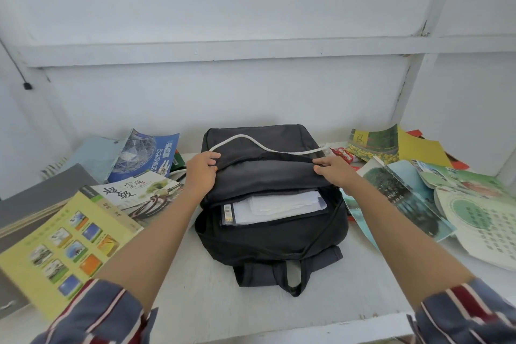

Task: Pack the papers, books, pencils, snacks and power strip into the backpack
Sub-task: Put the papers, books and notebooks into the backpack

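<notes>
A black backpack (268, 237) lies flat on the white table (212, 296), its main compartment open toward me. Inside it lie white papers (282, 204) in a clear sleeve. My left hand (199, 172) grips the left end of the upper flap and my right hand (333, 169) pinches the right end, holding the flap up. A white power cord (251, 139) arcs across the top of the backpack. Books (134, 190) lie scattered on the left, more books (405, 187) on the right. A red snack packet (344, 154) sits beside the cord's right end.
A yellow-green booklet (64, 248) overhangs the front left of the table. A grey board (36, 198) lies under the left books. A round-edged green and white sheet (483, 223) lies at the right. White wall panels with a ledge (251, 50) close off the back.
</notes>
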